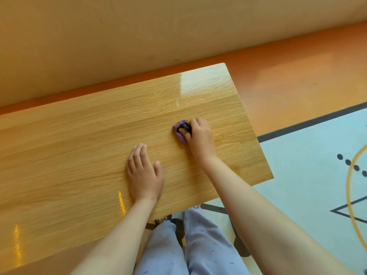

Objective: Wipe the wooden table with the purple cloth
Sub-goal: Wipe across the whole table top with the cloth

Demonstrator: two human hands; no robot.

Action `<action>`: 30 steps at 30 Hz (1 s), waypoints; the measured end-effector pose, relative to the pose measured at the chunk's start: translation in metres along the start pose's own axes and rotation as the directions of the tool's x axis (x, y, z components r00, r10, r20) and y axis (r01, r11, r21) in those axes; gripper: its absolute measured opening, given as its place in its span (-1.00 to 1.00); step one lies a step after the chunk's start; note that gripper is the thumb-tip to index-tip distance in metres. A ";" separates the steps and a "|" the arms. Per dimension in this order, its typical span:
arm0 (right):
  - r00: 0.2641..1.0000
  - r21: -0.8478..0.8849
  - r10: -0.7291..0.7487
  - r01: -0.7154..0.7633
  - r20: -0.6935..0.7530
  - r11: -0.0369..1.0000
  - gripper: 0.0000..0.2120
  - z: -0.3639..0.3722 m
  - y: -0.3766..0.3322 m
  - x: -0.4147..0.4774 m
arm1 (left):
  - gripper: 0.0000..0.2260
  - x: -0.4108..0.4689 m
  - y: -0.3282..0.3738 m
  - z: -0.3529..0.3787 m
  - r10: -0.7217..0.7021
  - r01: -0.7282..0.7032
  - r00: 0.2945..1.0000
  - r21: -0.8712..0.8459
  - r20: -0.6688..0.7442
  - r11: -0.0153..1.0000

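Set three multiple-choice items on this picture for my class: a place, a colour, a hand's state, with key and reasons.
1. Where is the cloth? A at the table's far left end; B on the wooden table, under the right hand; C hanging over the near edge.
2. What colour is the cloth? A green; B purple; C white.
3. How is the left hand? A flat on the table, fingers straight; B curled round the cloth; C raised in a fist.
Key: 1 B, the right hand grips it on the tabletop; 2 B, purple shows beside the fingers; 3 A, its palm lies flat on the wood.
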State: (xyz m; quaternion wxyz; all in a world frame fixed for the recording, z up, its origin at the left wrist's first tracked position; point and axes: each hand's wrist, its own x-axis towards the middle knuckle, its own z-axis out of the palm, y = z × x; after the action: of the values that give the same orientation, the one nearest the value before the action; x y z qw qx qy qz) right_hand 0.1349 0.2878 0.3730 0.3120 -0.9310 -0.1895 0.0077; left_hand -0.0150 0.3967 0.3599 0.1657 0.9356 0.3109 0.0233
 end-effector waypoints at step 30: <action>0.899 -0.081 0.369 -0.396 -0.236 0.914 -0.76 -0.078 0.098 -0.031 | -0.47 0.000 -0.001 0.001 0.022 -0.022 1.000 -0.014 -0.021 1.000</action>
State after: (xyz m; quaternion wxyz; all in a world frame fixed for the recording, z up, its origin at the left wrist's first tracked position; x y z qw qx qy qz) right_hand 0.1506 0.1595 0.3750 0.2631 -0.9632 0.0322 -0.0440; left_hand -0.0152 0.3970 0.3587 0.1688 0.9375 0.3022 0.0370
